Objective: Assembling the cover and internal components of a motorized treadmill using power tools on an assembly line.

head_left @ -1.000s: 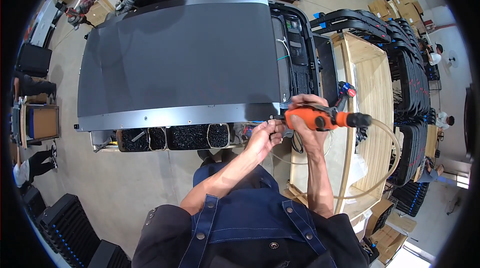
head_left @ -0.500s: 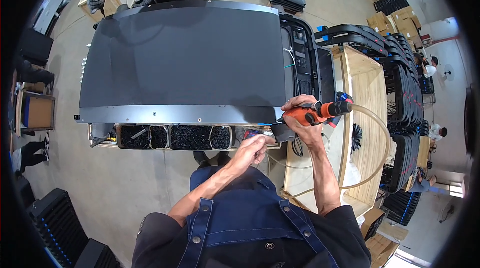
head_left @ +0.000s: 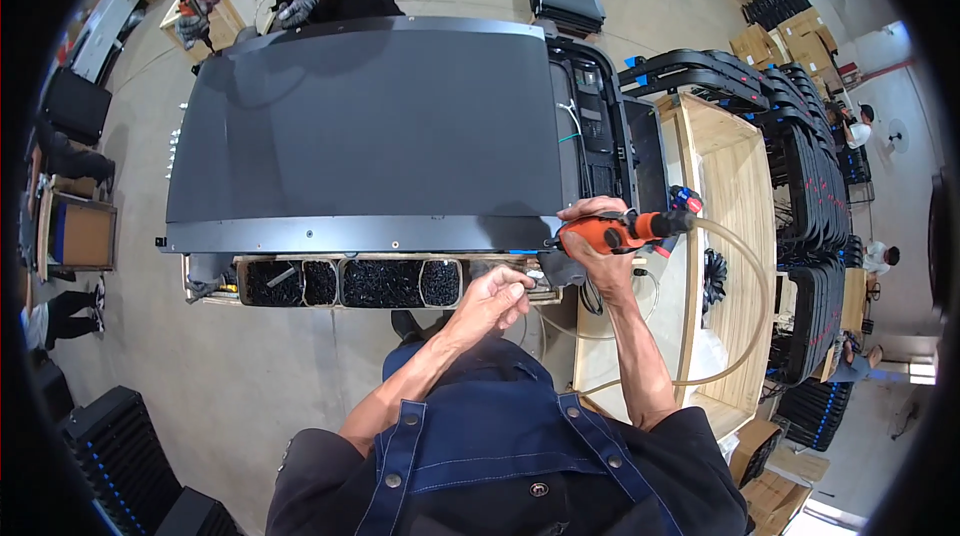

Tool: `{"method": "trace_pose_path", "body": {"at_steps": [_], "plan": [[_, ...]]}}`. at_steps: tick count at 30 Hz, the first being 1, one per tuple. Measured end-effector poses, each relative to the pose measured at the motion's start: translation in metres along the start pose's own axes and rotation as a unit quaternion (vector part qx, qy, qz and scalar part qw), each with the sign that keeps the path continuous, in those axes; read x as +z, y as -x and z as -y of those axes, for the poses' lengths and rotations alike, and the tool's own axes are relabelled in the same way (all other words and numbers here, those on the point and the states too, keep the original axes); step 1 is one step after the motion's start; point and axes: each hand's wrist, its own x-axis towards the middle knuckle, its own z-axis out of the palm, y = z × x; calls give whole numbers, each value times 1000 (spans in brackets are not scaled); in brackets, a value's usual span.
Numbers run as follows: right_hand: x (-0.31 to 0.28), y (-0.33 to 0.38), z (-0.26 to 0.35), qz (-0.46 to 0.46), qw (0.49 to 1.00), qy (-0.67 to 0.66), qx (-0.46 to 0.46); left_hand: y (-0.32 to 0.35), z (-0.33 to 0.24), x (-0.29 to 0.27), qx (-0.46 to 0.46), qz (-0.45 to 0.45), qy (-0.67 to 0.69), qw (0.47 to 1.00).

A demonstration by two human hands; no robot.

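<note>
Head view: the right hand (head_left: pixel 600 236) is wrapped around an orange air screwdriver (head_left: pixel 618 231), its tip at the near right corner of the large dark panel (head_left: pixel 370 126). The left hand (head_left: pixel 492 298) is curled, fingertips pinched as if on a screw too small to see, beside the screw tray (head_left: pixel 350 283). Judging by this, fastening along the near edge is underway, not finished. The clear hose (head_left: pixel 745 276) loops past the wooden crate (head_left: pixel 735 236); a co-worker's gloved hand (head_left: pixel 296 8) rests at the far edge.

screw tray (head_left: pixel 360 283) just before panel (head_left: pixel 360 136)
</note>
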Motion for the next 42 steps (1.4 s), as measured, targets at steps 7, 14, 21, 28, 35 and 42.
{"method": "trace_pose_path", "body": {"at_steps": [7, 14, 21, 28, 35, 42], "plan": [[-4, -3, 27, -10, 995, -47, 92, 8, 4, -3, -17, -53, 21, 998], [-10, 26, 50, -108, 936, -327, 79, 20, 7, -16, 24, -35, 144, 989], [11, 49, 38, -138, 896, -410, 102, 37, -1, -20, 33, -39, 167, 985], [45, 63, 32, -210, 891, -385, 118, 55, -27, -40, 66, -117, -84, 987], [102, 65, 39, -235, 912, -315, 120, 75, -71, -79, 84, -91, -260, 958], [178, 44, 49, -186, 957, -212, 66, 62, -60, -142, -71, 10, 237, 969]]}}
